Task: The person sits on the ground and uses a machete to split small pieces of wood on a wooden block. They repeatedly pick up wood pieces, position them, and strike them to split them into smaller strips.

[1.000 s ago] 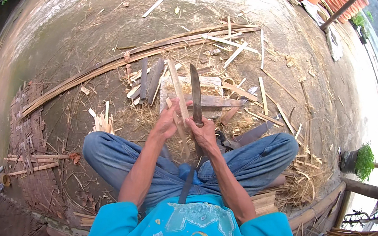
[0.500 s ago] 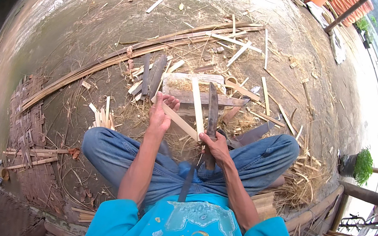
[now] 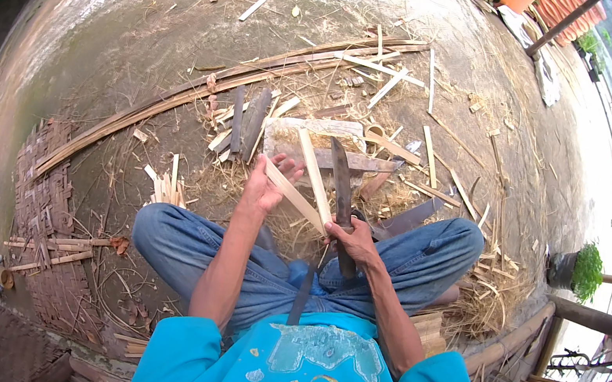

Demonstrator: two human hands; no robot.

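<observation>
My left hand (image 3: 267, 187) is palm up with its fingers loosely curled, a flat pale bamboo strip (image 3: 298, 199) lying between thumb and fingers. That strip slants down to my right hand (image 3: 351, 240), which is closed around a big dark-bladed knife (image 3: 341, 180). Blade up, the knife points away from me and leans a little left. A second pale strip (image 3: 312, 168) stands out from my right thumb, left of the blade. Where the two strips meet at the thumb is partly hidden. Beyond the hands sits a low wooden block (image 3: 284, 128).
Long split bamboo lengths (image 3: 178, 95) curve across the ground ahead. Dark slats (image 3: 254, 124) and short offcuts (image 3: 167, 184) lie left of the block, shavings (image 3: 490, 305) by my right knee. A woven mat (image 3: 50, 208) is at left; a potted plant (image 3: 587, 271) stands at right.
The knife and the upright strip have tilted left at their far ends. My left hand has shifted slightly right, its fingers a little more spread.
</observation>
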